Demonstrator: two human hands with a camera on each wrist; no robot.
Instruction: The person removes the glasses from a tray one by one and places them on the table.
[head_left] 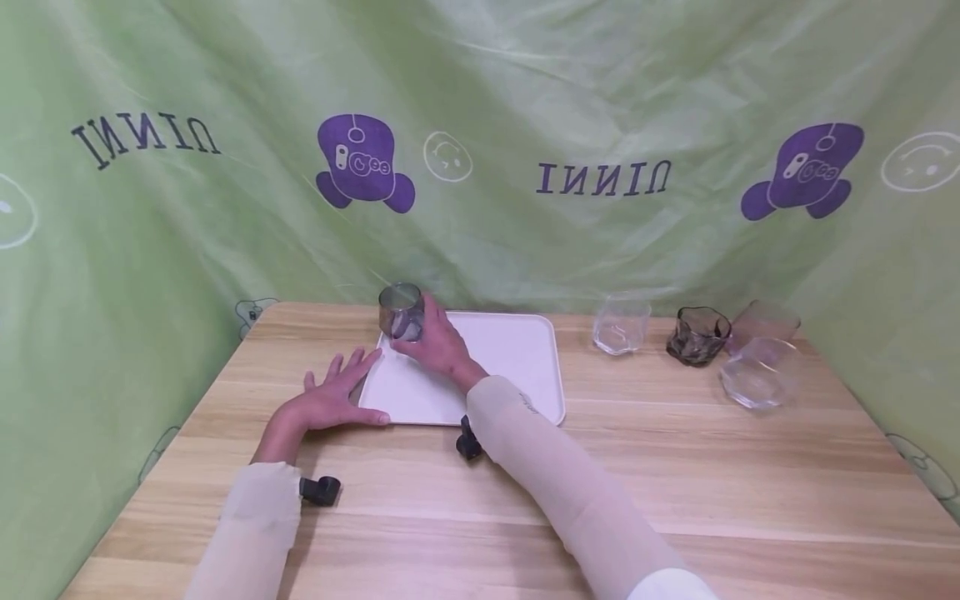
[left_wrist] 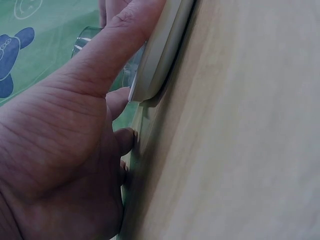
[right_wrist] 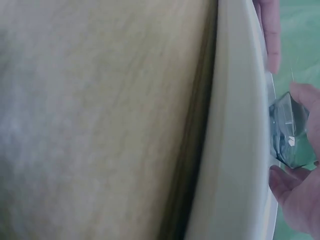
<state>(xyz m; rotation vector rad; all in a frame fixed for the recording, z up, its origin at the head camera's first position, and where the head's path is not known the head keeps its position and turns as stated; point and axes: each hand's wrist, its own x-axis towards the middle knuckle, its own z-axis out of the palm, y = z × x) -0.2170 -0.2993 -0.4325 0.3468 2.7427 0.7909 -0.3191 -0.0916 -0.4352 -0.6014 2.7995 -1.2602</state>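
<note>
A white rectangular tray (head_left: 517, 367) lies on the wooden table. Over its back left corner is a smoky grey drinking glass (head_left: 400, 308), upright, gripped at its right side between the thumb and fingers of my right hand (head_left: 442, 348). The right wrist view shows the faceted lower part of this glass (right_wrist: 287, 132) close by the tray rim (right_wrist: 245, 125). My left hand (head_left: 326, 404) is spread at the tray's front left corner, its thumb along the front edge and its fingertips by the left side. In the left wrist view the thumb (left_wrist: 120, 42) overlaps the tray rim (left_wrist: 160, 55).
At the back right stand a clear glass (head_left: 621, 327), a dark wavy glass (head_left: 698, 337), a pinkish glass (head_left: 772, 321) and another clear glass (head_left: 757, 377), the last two overlapping in view. A green printed curtain (head_left: 495, 242) hangs behind the table (head_left: 420, 517) and along its sides.
</note>
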